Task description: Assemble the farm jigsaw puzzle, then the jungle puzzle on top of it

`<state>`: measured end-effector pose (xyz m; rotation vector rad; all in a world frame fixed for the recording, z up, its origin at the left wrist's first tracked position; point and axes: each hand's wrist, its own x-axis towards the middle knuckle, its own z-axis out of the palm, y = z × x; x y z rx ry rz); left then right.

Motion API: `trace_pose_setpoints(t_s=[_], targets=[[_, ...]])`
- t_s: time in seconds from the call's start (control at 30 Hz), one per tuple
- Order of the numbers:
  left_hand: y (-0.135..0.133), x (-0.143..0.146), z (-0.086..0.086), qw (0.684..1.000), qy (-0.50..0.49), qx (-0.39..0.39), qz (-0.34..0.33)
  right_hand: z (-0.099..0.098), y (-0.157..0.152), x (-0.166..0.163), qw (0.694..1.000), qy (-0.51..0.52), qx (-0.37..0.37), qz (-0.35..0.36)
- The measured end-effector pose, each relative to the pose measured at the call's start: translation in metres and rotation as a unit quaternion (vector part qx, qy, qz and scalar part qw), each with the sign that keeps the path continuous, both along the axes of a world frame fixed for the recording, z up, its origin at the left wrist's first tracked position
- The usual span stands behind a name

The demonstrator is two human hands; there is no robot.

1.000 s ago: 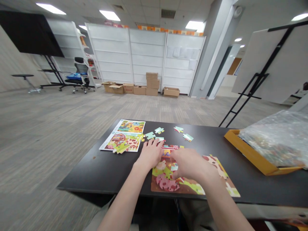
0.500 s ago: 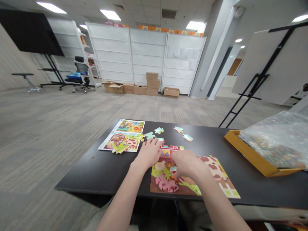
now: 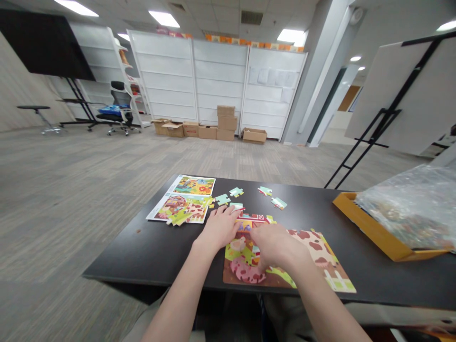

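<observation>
A partly assembled farm jigsaw puzzle (image 3: 245, 271) lies near the table's front edge, showing a pink pig, a hen, a red barn and a spotted cow. My left hand (image 3: 221, 227) rests flat at its upper left edge, fingers stretched and touching the pieces. Over the middle, my right hand (image 3: 276, 244) bends down with thumb and fingers around a puzzle piece (image 3: 256, 251), pressed against the puzzle; the hand covers much of it. Loose sky-coloured puzzle pieces (image 3: 279, 203) lie beyond my hands. At the left, yellow-green pieces (image 3: 180, 216) sit on a printed picture sheet (image 3: 156, 213).
At the right of the black table (image 3: 135, 256) stands a yellow box (image 3: 370, 230) with a clear plastic bag (image 3: 409, 204) of pieces. A whiteboard stand (image 3: 377, 123) is behind it. Cardboard boxes (image 3: 226, 123) line the far shelves.
My right hand's fingers have drawn slightly left and lower over the puzzle, and the tilted red-edged piece by the thumb no longer shows. My left hand stays where it was.
</observation>
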<state>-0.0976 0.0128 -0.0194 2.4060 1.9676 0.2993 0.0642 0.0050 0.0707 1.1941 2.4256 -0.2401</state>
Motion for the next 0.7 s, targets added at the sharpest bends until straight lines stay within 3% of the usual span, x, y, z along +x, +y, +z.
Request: trace_pose_setpoints(t_s=[0.13, 0.37, 0.7], targets=[[-0.001, 0.000, 0.000, 1.000, -0.003, 0.008, -0.004, -0.010, 0.007, 0.007, 0.999, 0.028, -0.014, 0.010], [-0.002, 0.002, 0.001, 1.000, -0.008, 0.010, -0.004, -0.037, 0.038, 0.025, 0.988, 0.150, 0.030, 0.003], [-0.003, 0.005, 0.002, 1.000, -0.009, 0.006, 0.005, -0.052, 0.100, 0.040, 0.926, 0.375, 0.028, -0.032]])
